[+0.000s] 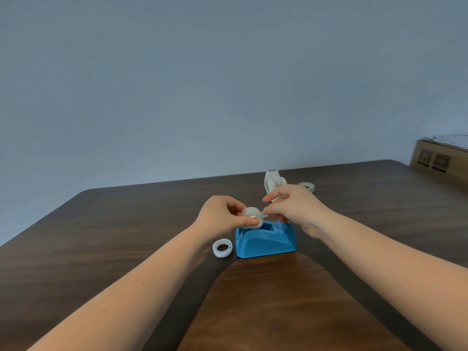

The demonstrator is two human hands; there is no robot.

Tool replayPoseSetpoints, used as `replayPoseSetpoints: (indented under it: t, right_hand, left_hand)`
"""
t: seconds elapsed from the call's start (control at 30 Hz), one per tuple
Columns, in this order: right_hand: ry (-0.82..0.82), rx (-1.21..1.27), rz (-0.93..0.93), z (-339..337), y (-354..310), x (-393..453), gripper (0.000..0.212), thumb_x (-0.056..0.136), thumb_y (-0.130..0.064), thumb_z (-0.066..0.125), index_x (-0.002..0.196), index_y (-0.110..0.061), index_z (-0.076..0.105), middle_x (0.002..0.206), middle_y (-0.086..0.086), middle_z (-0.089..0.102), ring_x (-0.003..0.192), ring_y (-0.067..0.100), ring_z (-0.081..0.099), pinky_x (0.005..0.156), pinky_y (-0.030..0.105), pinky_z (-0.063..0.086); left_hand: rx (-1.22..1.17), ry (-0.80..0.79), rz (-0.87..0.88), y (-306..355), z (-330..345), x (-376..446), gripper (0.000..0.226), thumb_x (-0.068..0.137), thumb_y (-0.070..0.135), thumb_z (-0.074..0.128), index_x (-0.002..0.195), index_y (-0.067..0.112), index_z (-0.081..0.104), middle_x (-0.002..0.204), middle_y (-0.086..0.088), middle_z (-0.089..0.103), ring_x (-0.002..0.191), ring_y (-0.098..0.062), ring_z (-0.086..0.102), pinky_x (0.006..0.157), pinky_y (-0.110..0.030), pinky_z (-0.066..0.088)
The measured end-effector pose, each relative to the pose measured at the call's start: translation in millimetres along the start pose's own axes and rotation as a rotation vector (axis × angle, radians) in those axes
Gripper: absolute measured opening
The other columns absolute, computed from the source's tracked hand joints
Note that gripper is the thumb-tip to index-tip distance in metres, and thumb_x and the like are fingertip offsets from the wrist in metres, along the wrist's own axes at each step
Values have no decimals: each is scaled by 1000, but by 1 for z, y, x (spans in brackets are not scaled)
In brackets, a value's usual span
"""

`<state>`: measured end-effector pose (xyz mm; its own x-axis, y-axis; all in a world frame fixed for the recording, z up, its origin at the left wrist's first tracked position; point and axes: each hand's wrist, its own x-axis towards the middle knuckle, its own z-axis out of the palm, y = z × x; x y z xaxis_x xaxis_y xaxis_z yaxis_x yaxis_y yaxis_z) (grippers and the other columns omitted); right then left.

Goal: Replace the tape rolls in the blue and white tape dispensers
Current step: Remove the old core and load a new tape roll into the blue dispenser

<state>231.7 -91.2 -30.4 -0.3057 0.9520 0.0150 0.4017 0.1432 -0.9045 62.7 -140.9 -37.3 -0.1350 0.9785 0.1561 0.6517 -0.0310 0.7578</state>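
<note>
A blue tape dispenser (266,243) stands on the dark wooden table (253,300). Just above its open slot, my left hand (222,215) grips a translucent tape roll (251,217). My right hand (295,205) pinches the roll's loose end at its right side. A white tape roll (222,247) lies flat on the table, left of the blue dispenser. Behind my right hand stands the white tape dispenser (272,182), partly hidden. Another tape roll (307,186) lies to its right.
A cardboard box (440,160) with papers on top sits at the far right edge of the table. A plain grey-blue wall runs behind the table's far edge.
</note>
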Motion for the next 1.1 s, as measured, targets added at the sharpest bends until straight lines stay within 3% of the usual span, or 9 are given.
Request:
replayPoseSetpoints:
  t: [0.2, 0.43, 0.63, 0.83, 1.1]
  right_hand:
    - [-4, -33, -9, 1, 4, 0, 22, 81, -10, 70, 101, -19, 68, 97, 1, 65, 85, 13, 62, 58, 17, 47]
    - [-12, -45, -13, 0, 6, 1, 20, 81, -9, 71, 98, -17, 69, 96, 5, 67, 88, 16, 64, 60, 19, 48]
    - [-34, -93, -29, 1, 5, 1, 20, 82, -9, 70, 100, -17, 68, 95, 3, 66, 80, 12, 62, 57, 16, 46]
    - [-47, -142, -57, 0, 5, 1, 19, 83, -10, 69, 100, -17, 68, 97, 3, 65, 80, 11, 62, 58, 16, 48]
    - [-58, -182, -61, 0, 5, 3, 17, 83, -11, 69, 98, -19, 67, 97, 2, 66, 81, 12, 63, 61, 18, 49]
  left_hand:
    - [138, -18, 35, -1, 6, -1, 31, 70, 38, 81, 93, 20, 71, 88, 7, 69, 83, -9, 63, 71, -19, 51]
    - [183, -60, 56, -2, 3, -3, 29, 78, 37, 73, 99, 17, 72, 97, 3, 72, 93, -11, 64, 83, -26, 52]
    - [190, -87, 78, 0, 2, -3, 29, 81, 33, 73, 105, 18, 69, 102, 3, 70, 94, -10, 63, 80, -21, 50]
    - [227, -112, 136, -3, 4, -6, 31, 87, 35, 66, 117, 29, 69, 119, 8, 68, 108, -10, 60, 98, -30, 48]
    - [262, -131, 146, -5, 0, -13, 39, 84, 35, 69, 123, 28, 65, 126, 8, 66, 117, -6, 58, 98, -19, 42]
